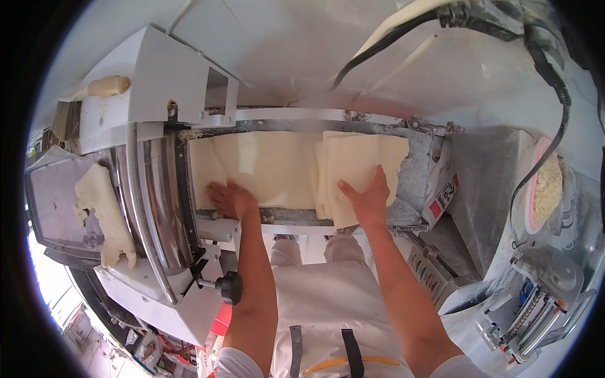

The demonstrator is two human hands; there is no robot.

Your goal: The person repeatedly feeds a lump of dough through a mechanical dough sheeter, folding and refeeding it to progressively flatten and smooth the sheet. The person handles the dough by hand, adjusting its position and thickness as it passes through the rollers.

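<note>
A long pale sheet of dough [279, 165] lies on the conveyor bed of a dough sheeter, its right part folded in layers [354, 146]. My right hand [371, 201] rests on the folded layers, thumb and fingers spread. Near the rollers, my left hand [234, 201] lies flat at the sheet's near left edge, fingers apart. The steel rollers [160, 203] stand left of the sheet, behind a metal bar. Beyond them, a ragged strip of dough [106, 208] lies on the tray at the left.
A black knob [229, 287] juts out beside my left forearm. A pink-rimmed bowl of crumbly dough or flour [548, 191] stands at the right, above a small metal roller machine [539, 307]. A black cable [562, 127] hangs at the right. A brush [66, 123] lies far left.
</note>
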